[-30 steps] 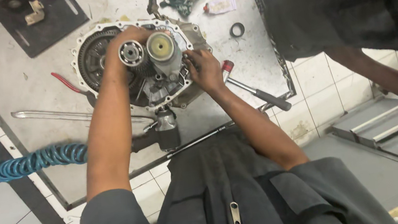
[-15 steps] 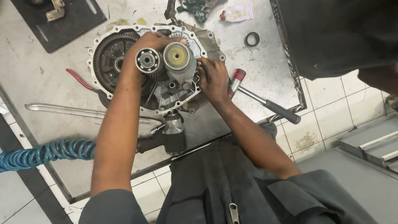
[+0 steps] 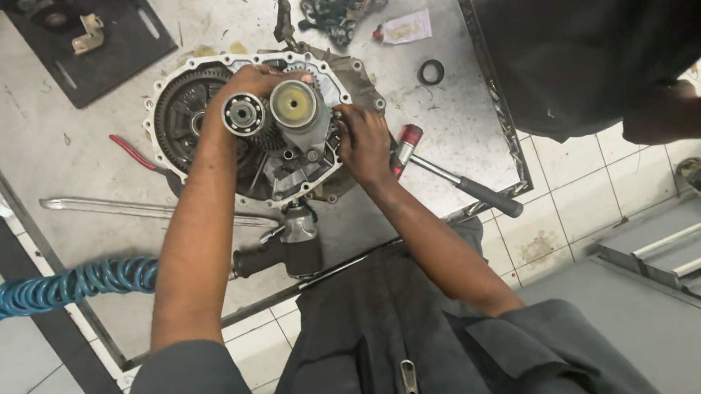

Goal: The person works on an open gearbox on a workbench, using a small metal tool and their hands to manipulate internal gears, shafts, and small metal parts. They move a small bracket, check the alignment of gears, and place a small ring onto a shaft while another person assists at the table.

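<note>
Gearbox housing (image 3: 180, 111) lies open on the bench (image 3: 35, 164), both gear shafts upright inside; left hand (image 3: 252, 82) fingers clamped round the bearing-topped shaft (image 3: 244, 115), right hand (image 3: 364, 139) fingers curled on the housing edge; cover not fitted.

A round metal gearbox housing (image 3: 178, 102) lies flat on a grey metal table, open side up, its pale bolt-holed rim ringing a large dark toothed gear on the left. Two gear shafts stand upright from its middle, just beside each other: the left shaft (image 3: 243, 114) ends in a shiny steel bearing, the right shaft (image 3: 295, 104) in a wider yellowish cap. Dark oily parts fill the housing around them.
</note>
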